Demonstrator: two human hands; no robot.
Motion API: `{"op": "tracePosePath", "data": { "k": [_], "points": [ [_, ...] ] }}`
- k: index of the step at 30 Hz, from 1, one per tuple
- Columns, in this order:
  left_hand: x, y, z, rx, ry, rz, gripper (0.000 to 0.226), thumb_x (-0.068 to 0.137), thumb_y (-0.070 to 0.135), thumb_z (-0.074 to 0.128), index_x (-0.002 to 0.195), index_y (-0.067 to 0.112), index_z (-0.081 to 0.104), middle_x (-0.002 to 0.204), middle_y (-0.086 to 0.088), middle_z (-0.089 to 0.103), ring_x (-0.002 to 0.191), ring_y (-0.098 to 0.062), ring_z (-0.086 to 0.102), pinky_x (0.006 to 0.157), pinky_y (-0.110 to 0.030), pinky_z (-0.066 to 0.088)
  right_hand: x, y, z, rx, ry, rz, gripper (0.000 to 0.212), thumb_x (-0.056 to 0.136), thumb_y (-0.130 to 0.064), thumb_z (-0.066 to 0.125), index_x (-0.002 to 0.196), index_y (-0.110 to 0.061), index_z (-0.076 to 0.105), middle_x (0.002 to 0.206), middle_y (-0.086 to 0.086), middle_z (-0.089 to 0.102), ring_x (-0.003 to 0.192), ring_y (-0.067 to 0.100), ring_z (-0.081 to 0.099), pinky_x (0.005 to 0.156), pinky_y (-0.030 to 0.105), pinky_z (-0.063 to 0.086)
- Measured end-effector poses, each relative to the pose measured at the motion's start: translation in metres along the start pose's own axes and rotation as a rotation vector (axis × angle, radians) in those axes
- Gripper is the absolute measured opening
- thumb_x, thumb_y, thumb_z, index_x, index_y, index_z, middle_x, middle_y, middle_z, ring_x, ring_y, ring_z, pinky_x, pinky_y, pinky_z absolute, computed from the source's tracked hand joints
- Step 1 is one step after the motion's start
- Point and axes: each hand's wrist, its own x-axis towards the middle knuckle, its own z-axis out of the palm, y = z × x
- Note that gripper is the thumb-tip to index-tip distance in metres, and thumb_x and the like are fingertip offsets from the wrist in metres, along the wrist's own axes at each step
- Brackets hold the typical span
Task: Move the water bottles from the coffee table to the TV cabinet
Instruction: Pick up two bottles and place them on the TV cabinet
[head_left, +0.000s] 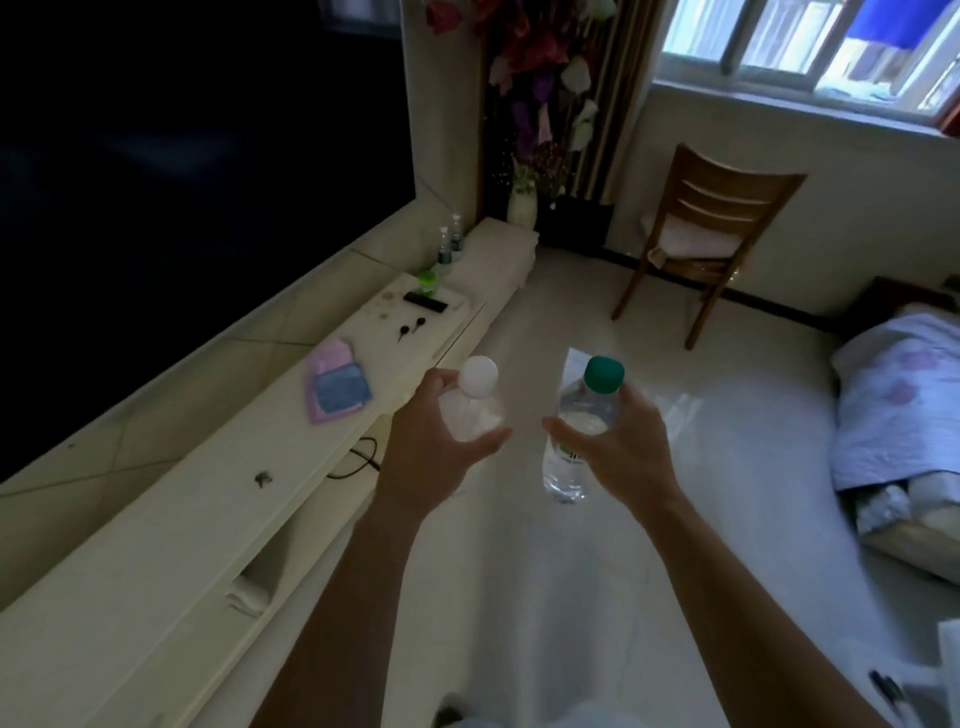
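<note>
Left hand (431, 447), white-capped bottle (475, 410), right hand (623, 447), green-capped bottle (563, 467), cabinet (208, 493), two bottles (456, 236)

The TV cabinet (197, 499) runs along your left. Two bottles (456, 236) stand at its far end, a remote (426, 302) before them. Right of its front edge, you hold the left bottle (475, 410) and the right bottle (569, 452) side by side.

The room is dim. Daylight enters only through the window (810, 47) at upper right, blown out and bluish, and lays a pale sheen on the floor (545, 571). My left grip (436, 441) and right grip (623, 447) look dark against it. The white-capped bottle (478, 379) and green-capped bottle (584, 410) are smeared by blur; straight lines bow near the edges.
</note>
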Motion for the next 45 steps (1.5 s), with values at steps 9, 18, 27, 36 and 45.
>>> {"op": "tracePosePath", "data": {
  "k": [9, 18, 27, 36, 45],
  "points": [
    [0.104, -0.008, 0.053, 0.035, -0.121, 0.016, 0.069, 0.06, 0.057, 0.085, 0.114, 0.03, 0.05, 0.101, 0.015, 0.06, 0.097, -0.01, 0.059, 0.085, -0.028, 0.052, 0.091, 0.056, -0.001, 0.002, 0.056, 0.107, 0.059, 0.06, -0.038, 0.09, 0.108, -0.018, 0.063, 0.097, -0.012, 0.07, 0.092, 0.002, 0.067, 0.087, 0.025, 0.054],
    [0.226, 0.019, 0.126, 0.1, -0.137, -0.003, 0.069, 0.058, 0.061, 0.083, 0.11, 0.028, 0.052, 0.098, 0.015, 0.06, 0.092, -0.008, 0.059, 0.08, -0.03, 0.054, 0.238, 0.106, -0.028, 0.09, -0.005, 0.078, 0.058, 0.06, -0.038, 0.09, 0.108, -0.019, 0.062, 0.099, -0.011, 0.069, 0.095, 0.005, 0.066, 0.089, 0.031, 0.055],
    [0.332, 0.059, 0.199, 0.149, -0.097, 0.01, 0.069, 0.059, 0.053, 0.088, 0.114, 0.028, 0.053, 0.097, 0.017, 0.061, 0.09, -0.002, 0.056, 0.072, -0.011, 0.041, 0.349, 0.149, -0.073, 0.063, 0.003, 0.068, 0.068, 0.061, -0.038, 0.09, 0.117, -0.015, 0.06, 0.105, -0.006, 0.067, 0.097, 0.01, 0.064, 0.088, 0.021, 0.051],
    [0.433, 0.028, 0.238, 0.113, -0.088, -0.055, 0.066, 0.058, 0.057, 0.087, 0.106, 0.027, 0.054, 0.089, 0.016, 0.06, 0.086, -0.008, 0.058, 0.069, -0.023, 0.047, 0.447, 0.188, -0.061, 0.028, -0.058, 0.15, 0.063, 0.059, -0.04, 0.09, 0.112, -0.02, 0.061, 0.098, -0.012, 0.068, 0.093, 0.005, 0.065, 0.089, 0.034, 0.055],
    [0.606, 0.016, 0.251, 0.023, -0.074, -0.003, 0.068, 0.059, 0.064, 0.082, 0.108, 0.029, 0.052, 0.096, 0.014, 0.062, 0.081, -0.01, 0.068, 0.07, -0.035, 0.06, 0.618, 0.17, -0.043, -0.108, -0.096, 0.05, 0.062, 0.065, -0.035, 0.087, 0.117, -0.014, 0.06, 0.105, -0.008, 0.066, 0.097, 0.006, 0.063, 0.087, 0.018, 0.049]
  ]
}}
